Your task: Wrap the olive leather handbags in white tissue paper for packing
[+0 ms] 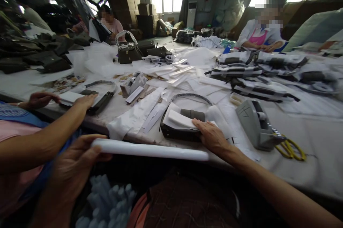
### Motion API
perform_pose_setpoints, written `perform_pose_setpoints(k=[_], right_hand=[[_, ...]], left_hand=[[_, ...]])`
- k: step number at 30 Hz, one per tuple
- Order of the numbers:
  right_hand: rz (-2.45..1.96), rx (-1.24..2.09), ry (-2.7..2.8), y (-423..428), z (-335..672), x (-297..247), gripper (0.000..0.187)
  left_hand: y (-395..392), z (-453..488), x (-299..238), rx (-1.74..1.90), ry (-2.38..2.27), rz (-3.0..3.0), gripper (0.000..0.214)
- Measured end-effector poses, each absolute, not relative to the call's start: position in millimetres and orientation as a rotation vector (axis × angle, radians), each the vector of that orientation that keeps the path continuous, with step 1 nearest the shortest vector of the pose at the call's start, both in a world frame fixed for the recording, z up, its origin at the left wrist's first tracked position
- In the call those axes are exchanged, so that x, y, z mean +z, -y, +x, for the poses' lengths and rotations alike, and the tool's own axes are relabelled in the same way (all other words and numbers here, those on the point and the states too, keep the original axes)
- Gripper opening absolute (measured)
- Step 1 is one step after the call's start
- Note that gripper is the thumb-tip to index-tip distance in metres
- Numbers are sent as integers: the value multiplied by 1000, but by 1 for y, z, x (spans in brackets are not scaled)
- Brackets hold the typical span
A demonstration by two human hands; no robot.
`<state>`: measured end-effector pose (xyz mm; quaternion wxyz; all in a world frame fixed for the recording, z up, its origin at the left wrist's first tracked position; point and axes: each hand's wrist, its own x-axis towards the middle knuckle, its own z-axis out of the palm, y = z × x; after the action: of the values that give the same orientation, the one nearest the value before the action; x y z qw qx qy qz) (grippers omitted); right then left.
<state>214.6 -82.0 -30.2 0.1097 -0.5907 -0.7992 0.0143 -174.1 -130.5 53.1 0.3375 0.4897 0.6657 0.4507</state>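
My left hand [76,158] is closed on one end of a long white foam tube [155,150], held level in front of the table edge. My right hand [213,135] lies with its fingers stretched over the white padding [180,119] on a dark handbag [178,134]. That bag lies on the table, its wrapped handle [191,96] arching away from me. Below the table edge, beside my lap, several similar tubes [109,199] stand bundled together.
A grey tape dispenser [253,124] and yellow-handled scissors [291,149] lie right of the bag. At left, a co-worker's hands [85,102] rest on another bag [103,103]. White paper sheets [144,114], wrapped bags [257,85] and a second tape dispenser [134,83] cover the table beyond.
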Motion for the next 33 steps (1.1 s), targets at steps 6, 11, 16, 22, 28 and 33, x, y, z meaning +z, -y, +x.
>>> perform_pose_setpoints(k=[6, 11, 16, 22, 28, 33], right_hand=[[-1733, 198, 2457, 74, 220, -8, 61], [-1714, 224, 2469, 70, 222, -10, 65], [-1645, 176, 2438, 72, 225, -16, 70], [-1678, 220, 2419, 73, 226, -20, 70], [-1667, 182, 2474, 80, 220, -14, 79], [-1679, 132, 2464, 84, 216, -15, 68]], left_hand=[[79, -101, -40, 1027, -1260, 949, 52], [70, -86, -62, 1104, -1213, 882, 47], [58, -58, -72, 1180, -1149, 862, 49], [56, -38, -80, 1256, -1128, 730, 55], [71, -31, -68, 1298, -1086, 633, 51], [64, -32, -70, 1261, -1135, 744, 46]])
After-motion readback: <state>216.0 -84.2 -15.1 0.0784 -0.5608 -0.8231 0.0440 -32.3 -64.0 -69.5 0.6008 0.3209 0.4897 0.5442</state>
